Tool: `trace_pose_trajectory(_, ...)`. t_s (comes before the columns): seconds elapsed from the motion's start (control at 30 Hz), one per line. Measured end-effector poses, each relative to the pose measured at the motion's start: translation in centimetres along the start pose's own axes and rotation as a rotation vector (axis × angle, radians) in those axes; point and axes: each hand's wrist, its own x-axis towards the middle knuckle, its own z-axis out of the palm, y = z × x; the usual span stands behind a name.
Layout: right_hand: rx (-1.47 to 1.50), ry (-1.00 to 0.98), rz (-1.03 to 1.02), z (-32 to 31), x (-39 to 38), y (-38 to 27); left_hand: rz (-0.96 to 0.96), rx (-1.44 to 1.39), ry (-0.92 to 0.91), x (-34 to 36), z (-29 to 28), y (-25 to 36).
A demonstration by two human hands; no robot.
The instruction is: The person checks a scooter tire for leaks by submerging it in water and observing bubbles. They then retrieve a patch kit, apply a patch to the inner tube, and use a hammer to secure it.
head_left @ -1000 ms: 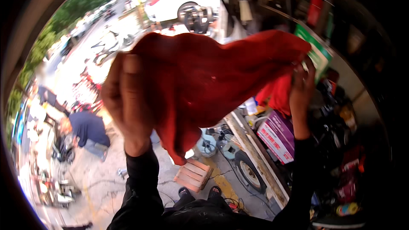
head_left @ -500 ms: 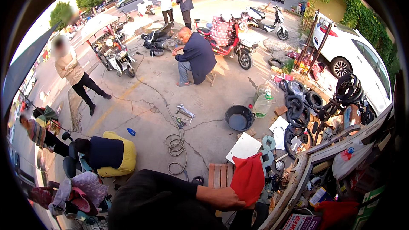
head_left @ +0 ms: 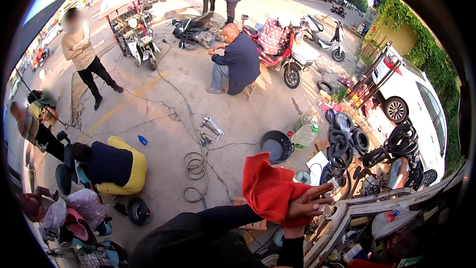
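Note:
A red cloth (head_left: 265,188) hangs over the place where my arms meet, at the lower middle right. My left forearm (head_left: 230,217) in its black sleeve reaches in under the cloth, which hides the left hand and its fingers. My right hand (head_left: 308,204) stretches out to the right with its fingers extended and somewhat apart. The cloth lies against the palm side and wrist of that hand. Beneath the arms, a reddish slatted wooden stool (head_left: 255,225) is partly covered.
Ahead stand a black tub (head_left: 276,147) and a large plastic bottle (head_left: 306,136). Wrenches (head_left: 213,125) and a coiled hose (head_left: 195,171) lie on the cracked pavement. Tyres (head_left: 342,141) and a wooden frame (head_left: 342,213) are at right. A crouching person (head_left: 111,164) is at left; another sits (head_left: 237,62) ahead.
The red cloth has risen from beside the stool and now drapes over my arms. My right hand has come into view with fingers stretched; my left hand has become hidden. The view has shifted.

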Motion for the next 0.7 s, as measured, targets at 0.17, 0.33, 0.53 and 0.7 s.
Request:
trace_pose_trajectory(0.17,-0.160,-0.013,0.071,0.3,-4.1,5.7,0.721,1.711,0.002,6.0,-1.5,8.6)
trace_pose_trajectory(0.33,-0.117,-0.070,0.154,1.8,-2.0,5.2,0.467,1.754,0.569,0.1,-5.9,6.8)
trace_pose_trajectory(0.53,0.067,-0.086,0.108,-0.7,-2.1,0.1,-0.429,0.367,0.595,-5.9,-2.6,4.0)
trace_pose_trajectory(0.7,-0.075,-0.088,0.013,-1.9,-4.6,0.4,-0.238,0.446,0.586,-3.4,1.3,3.5)
